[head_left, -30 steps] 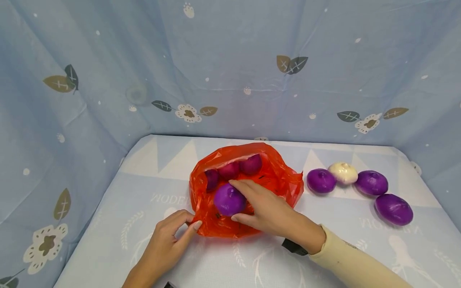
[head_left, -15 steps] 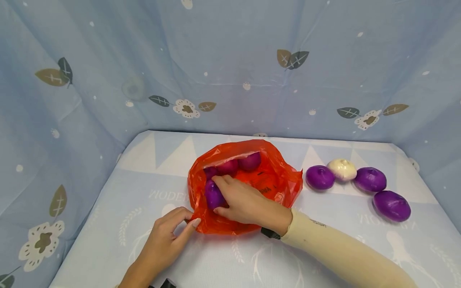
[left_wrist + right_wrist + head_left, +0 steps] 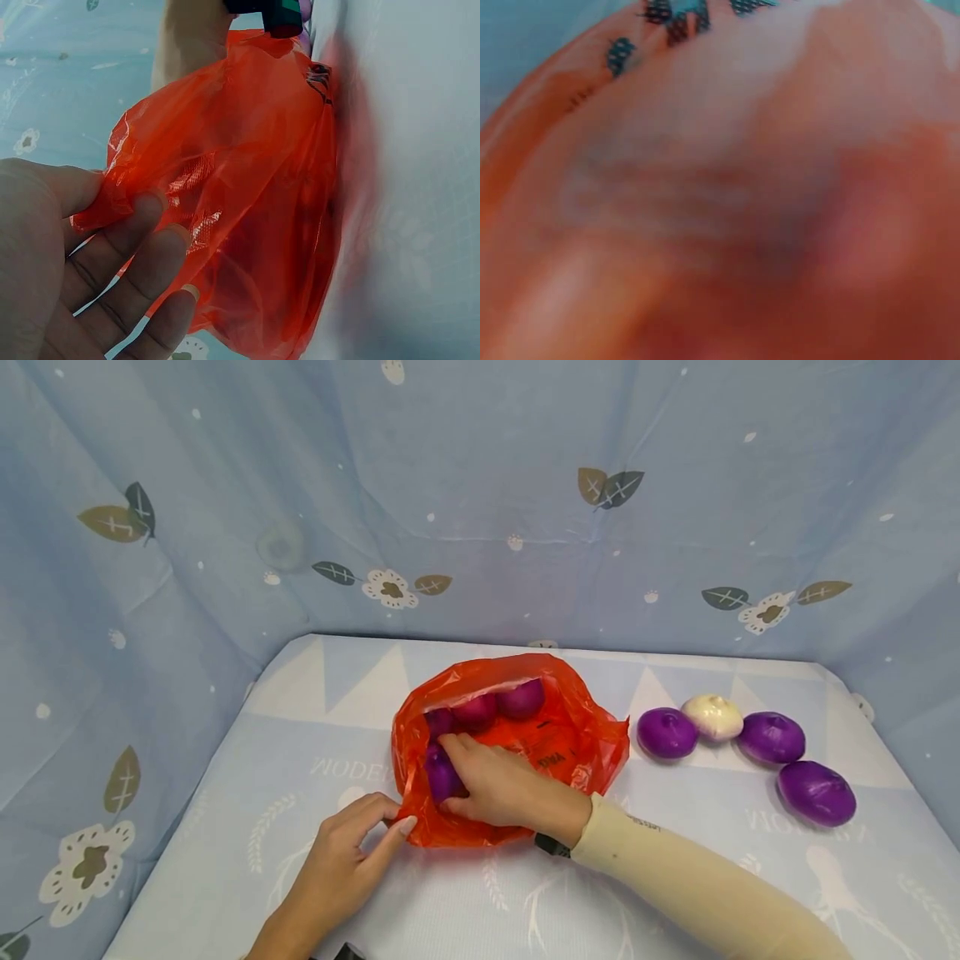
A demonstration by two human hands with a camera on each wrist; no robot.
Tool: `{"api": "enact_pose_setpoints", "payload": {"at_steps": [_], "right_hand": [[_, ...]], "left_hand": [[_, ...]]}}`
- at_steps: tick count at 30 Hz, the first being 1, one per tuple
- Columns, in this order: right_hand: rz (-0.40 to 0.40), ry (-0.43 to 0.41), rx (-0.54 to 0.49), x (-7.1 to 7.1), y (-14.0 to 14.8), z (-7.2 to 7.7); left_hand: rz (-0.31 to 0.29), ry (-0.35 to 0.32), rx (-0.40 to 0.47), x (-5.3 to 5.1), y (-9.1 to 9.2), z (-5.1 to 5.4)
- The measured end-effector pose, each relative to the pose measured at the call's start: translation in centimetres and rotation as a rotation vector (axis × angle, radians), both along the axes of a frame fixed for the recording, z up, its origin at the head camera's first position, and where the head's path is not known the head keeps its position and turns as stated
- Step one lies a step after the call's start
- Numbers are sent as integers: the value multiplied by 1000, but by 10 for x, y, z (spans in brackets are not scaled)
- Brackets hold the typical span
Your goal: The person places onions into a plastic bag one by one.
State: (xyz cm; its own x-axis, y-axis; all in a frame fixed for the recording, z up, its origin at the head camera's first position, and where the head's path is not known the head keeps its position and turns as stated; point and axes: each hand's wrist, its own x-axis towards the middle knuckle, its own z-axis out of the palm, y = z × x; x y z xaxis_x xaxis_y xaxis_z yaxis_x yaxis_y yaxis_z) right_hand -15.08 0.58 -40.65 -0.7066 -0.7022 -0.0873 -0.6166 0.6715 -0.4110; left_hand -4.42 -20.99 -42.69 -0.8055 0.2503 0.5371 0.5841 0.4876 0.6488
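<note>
A red plastic bag [image 3: 588,731] lies with its mouth spread wide on the table. My left hand [image 3: 341,856] pinches its near-left rim between thumb and fingers; in the left wrist view the bag's film [image 3: 255,165] hangs from that pinch. Inside the bag, my right hand [image 3: 495,781] grips a purple onion [image 3: 442,777] at the left side, thumb and fingers around it, partly hiding it. Behind it, several more purple onions [image 3: 521,699] rest against the bag's back wall. The right wrist view is mostly blurred red film.
To the right of the bag, purple onions [image 3: 667,733] and one white onion [image 3: 712,718] lie in a loose row on the patterned table cover [image 3: 675,852]. A blue patterned curtain [image 3: 480,510] borders the table at the back and sides.
My right hand has carried the purple onion leftward and down into the bag, beside the others. My left hand keeps its pinch on the rim.
</note>
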Motion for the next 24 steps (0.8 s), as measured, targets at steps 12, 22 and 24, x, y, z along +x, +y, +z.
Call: {"api": "enact_pose_setpoints", "payload": {"at_steps": [12, 22, 24], "right_hand": [[-9, 48, 29, 3, -4, -3], [-4, 82, 31, 5, -3, -4], [-2, 78, 25, 5, -2, -4]], "left_hand": [[13, -34, -10, 1, 0, 1], [17, -35, -13, 1, 0, 1], [14, -29, -13, 1, 0, 1]]}}
